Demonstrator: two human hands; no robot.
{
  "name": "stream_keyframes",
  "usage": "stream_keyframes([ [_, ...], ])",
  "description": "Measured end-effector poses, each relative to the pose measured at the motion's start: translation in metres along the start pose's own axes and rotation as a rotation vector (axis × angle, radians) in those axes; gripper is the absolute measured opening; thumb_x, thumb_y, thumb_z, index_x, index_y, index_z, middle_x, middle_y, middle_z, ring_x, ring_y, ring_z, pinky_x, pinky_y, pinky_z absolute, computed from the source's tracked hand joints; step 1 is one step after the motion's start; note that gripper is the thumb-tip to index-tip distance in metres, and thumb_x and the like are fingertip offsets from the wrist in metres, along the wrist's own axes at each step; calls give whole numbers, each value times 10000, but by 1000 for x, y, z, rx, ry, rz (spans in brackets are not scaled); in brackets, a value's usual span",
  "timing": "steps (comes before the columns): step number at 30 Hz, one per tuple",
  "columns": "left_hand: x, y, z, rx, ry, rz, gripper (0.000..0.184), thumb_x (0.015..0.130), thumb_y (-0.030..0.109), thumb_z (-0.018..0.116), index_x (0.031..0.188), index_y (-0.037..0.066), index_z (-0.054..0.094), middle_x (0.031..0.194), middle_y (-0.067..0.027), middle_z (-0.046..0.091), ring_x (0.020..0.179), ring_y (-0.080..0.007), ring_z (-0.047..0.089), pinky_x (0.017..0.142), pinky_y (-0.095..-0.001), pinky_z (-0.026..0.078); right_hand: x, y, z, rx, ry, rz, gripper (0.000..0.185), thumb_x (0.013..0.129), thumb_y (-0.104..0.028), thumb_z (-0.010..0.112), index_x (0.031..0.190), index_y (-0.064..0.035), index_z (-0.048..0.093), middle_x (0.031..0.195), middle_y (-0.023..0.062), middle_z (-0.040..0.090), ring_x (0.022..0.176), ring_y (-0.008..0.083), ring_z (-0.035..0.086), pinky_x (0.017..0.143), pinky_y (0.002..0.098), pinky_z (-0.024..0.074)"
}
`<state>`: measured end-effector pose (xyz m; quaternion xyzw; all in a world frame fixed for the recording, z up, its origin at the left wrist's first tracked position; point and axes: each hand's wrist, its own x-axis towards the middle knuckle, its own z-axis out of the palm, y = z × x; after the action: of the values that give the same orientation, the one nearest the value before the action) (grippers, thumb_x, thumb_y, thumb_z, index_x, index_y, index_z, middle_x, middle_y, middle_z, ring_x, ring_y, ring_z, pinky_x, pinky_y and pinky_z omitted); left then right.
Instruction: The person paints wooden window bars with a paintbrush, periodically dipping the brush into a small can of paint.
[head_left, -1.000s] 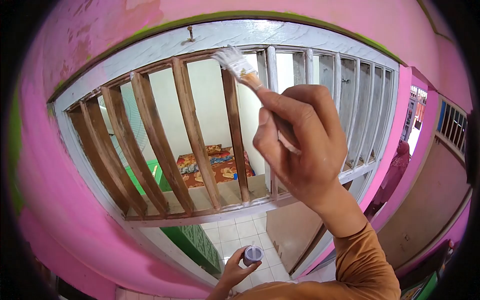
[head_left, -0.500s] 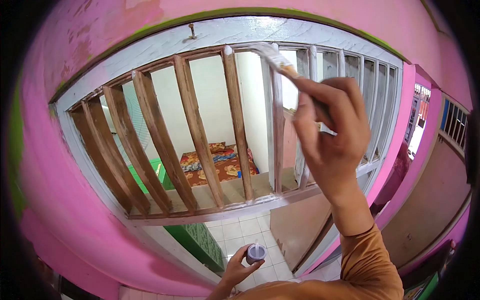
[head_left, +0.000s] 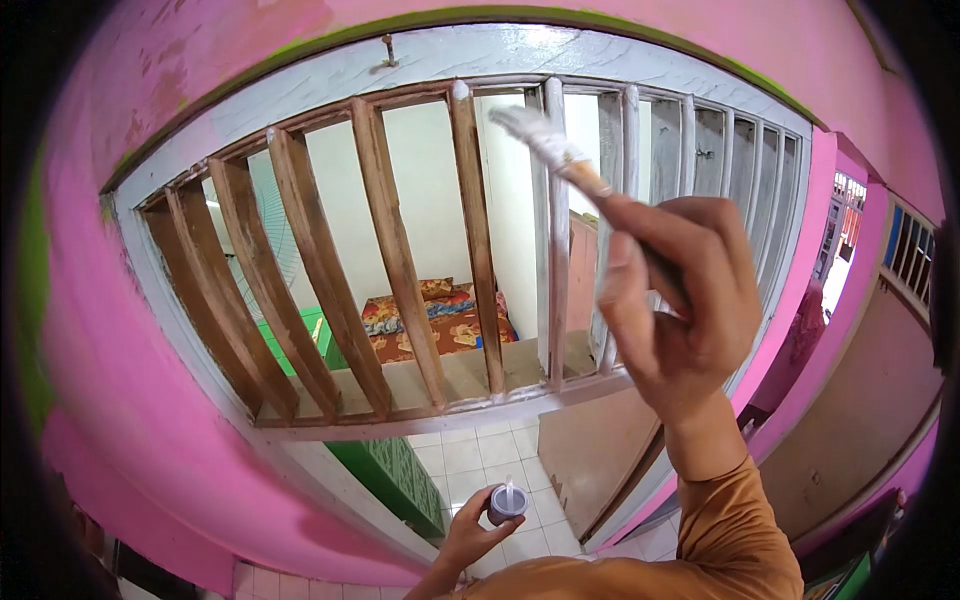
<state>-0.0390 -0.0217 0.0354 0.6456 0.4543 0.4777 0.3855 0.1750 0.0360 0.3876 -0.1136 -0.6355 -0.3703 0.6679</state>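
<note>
My right hand (head_left: pixel 690 300) is closed round the handle of a paintbrush (head_left: pixel 548 145), its bristles coated in white paint and pointing up to the left. The brush is in front of a wooden slatted vent frame (head_left: pixel 480 55); whether the bristles touch it I cannot tell. Slats on the right are white, while the left ones, such as this bare brown slat (head_left: pixel 398 260), show wood with white dabs on some ends. Low in the view, my left hand (head_left: pixel 470 530) grips a small cup of paint (head_left: pixel 508 503), with a pale stick or drip standing in it.
A nail (head_left: pixel 388 50) sticks out of the top rail. Pink walls (head_left: pixel 90 320) surround the frame. Below is an open doorway with a brown door (head_left: pixel 600 450), a green cabinet (head_left: pixel 390 480) and white floor tiles. Behind the slats lies a bed (head_left: pixel 440 320).
The brush has come slightly down and away from the top rail, and my right hand has shifted a little down and right. My left hand keeps hold of the cup.
</note>
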Motion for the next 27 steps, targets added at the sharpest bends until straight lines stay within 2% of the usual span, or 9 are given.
stream_keyframes([
  [5,-1,6,1,62,18,5,619,821,180,870,1336,-11,584,1205,-111,676,1143,-183,641,1003,-328,497,1,-5,17,15,-145,129,254,819,44,746,1062,-4,690,844,90,578,631,184,627,526,301,483],
  [6,-1,3,1,61,26,13,622,820,189,872,1336,-7,585,1206,-114,678,1136,-184,645,999,-328,500,2,-4,22,44,-144,141,227,843,23,737,1061,-9,685,853,85,563,642,205,621,537,328,486],
  [9,-3,-2,3,20,38,16,619,826,187,867,1338,-11,582,1209,-112,677,1140,-179,644,1001,-328,500,5,-2,38,-12,-189,121,192,872,-21,722,1059,-7,682,861,86,551,661,233,608,553,368,487],
  [10,-3,-3,3,18,37,17,619,826,187,867,1338,-11,582,1209,-112,677,1140,-179,644,1001,-328,500,7,-1,42,-59,-194,114,224,871,10,732,1090,-24,707,865,79,596,645,186,633,566,323,492],
  [13,-4,-6,3,9,25,-5,623,831,181,865,1346,-14,575,1208,-108,675,1151,-176,638,1003,-327,499,10,7,53,-115,-216,70,198,890,-9,724,1086,-30,704,856,79,590,651,202,638,575,335,499],
  [20,-6,-20,2,-54,35,-27,631,817,204,880,1346,20,589,1206,-100,667,1132,-187,645,983,-321,514,21,14,56,-112,-161,-21,200,900,7,721,1096,-27,709,864,83,587,647,201,618,564,315,484],
  [22,-4,-18,1,-38,37,-26,628,817,203,880,1343,20,590,1206,-98,667,1129,-184,645,981,-321,515,17,6,44,-19,-82,33,195,880,-32,726,1062,19,677,849,103,553,658,272,593,560,386,485],
  [24,-3,-13,0,-46,19,-41,631,824,135,866,1354,-21,560,1202,-91,670,1133,-167,634,996,-313,495,6,-2,37,-3,-93,54,204,876,-24,732,1067,22,677,846,102,554,647,270,585,556,385,480],
  [27,-3,-21,1,-64,23,-22,623,826,134,865,1350,-22,565,1196,-88,671,1128,-160,634,987,-308,498,-1,0,44,-22,-150,66,206,886,-31,725,1077,32,676,850,109,556,672,279,595,573,390,489],
])
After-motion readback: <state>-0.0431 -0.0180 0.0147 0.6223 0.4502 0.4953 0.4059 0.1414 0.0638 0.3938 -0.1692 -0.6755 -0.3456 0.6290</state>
